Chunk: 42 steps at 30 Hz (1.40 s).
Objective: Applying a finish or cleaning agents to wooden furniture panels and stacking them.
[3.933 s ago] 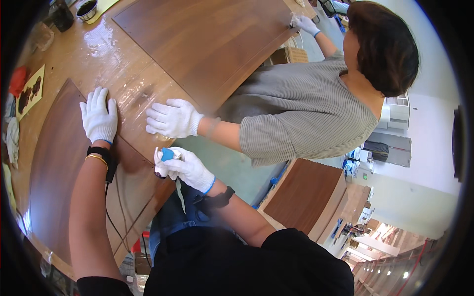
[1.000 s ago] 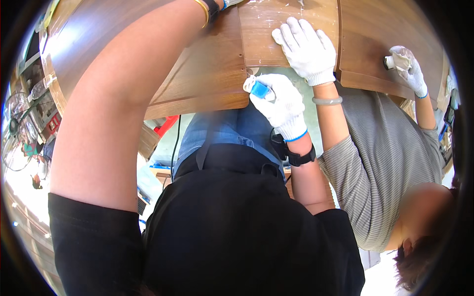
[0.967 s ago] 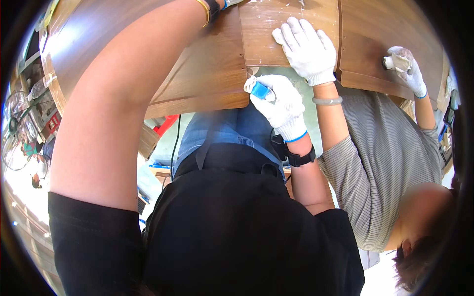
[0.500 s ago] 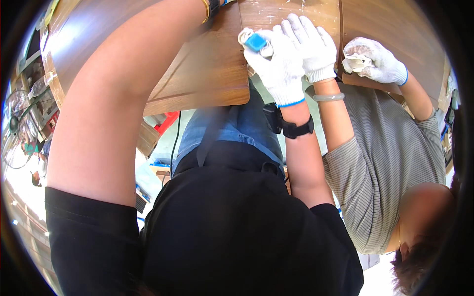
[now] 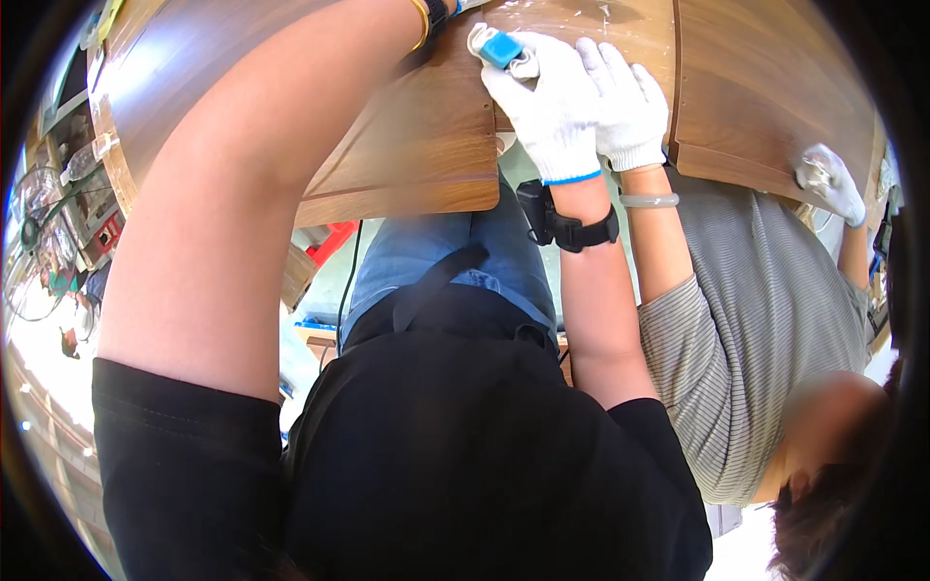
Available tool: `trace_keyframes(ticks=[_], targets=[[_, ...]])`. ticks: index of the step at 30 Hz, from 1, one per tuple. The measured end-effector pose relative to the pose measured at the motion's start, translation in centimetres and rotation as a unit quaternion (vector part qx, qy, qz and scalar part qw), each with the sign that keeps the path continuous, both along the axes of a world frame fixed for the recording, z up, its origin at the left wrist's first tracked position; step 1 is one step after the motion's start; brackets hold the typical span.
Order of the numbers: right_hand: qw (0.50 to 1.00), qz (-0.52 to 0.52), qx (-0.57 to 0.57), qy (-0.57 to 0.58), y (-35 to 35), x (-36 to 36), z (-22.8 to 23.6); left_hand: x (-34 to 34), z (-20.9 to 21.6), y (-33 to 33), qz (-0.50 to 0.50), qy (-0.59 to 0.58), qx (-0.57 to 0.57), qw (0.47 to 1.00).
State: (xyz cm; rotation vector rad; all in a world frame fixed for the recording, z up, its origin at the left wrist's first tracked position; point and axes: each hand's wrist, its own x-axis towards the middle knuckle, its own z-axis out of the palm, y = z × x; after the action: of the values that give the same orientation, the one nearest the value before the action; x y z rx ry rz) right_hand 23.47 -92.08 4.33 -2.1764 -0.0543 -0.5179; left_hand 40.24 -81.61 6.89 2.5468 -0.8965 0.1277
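"Where does the blue block [image 5: 501,50] lie from your right hand [image 5: 552,97]?"

"At its far-left side. I have it pinched between thumb and fingers, with a white wad [image 5: 479,42] poking out at both ends."

"Which way does it run?"

"Its long axis slants from far left to near right, across the front of my grip."

"And against the brown panel [image 5: 417,136]?"

"I see it over the panel's right edge. Whether it touches the wood, I can't tell."

"What of your left hand [image 5: 472,3]?"

"Only a sliver shows at the far edge, just beyond the block. I can't tell whether its fingers are spread or pressed together. My right is the nearer one, since it does the holding."

"Anyone close by?"

"A co-worker's gloved hand [image 5: 635,108] is just right of mine, fingers pointing far. The two overlap in view; I can't say if they touch. Their other hand [image 5: 831,182] is well apart, farther right, by the second panel [image 5: 765,87]."
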Motion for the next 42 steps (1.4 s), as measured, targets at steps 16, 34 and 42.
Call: trace_keyframes(ticks=[16,34,42], targets=[[0.985,-0.053,0.04,0.162,0.1,-2.4,4.3,0.7,-0.2,1.8,0.005,0.026,-0.035,0.999],[0.972,-0.052,0.099,0.204,2.0,-0.3,3.8,5.5,-0.7,11.4,0.085,-0.066,0.094,0.99],[0.992,-0.038,0.074,0.093,1.1,7.1,2.5,5.7,-0.6,10.6,0.085,-0.042,0.08,0.992]])
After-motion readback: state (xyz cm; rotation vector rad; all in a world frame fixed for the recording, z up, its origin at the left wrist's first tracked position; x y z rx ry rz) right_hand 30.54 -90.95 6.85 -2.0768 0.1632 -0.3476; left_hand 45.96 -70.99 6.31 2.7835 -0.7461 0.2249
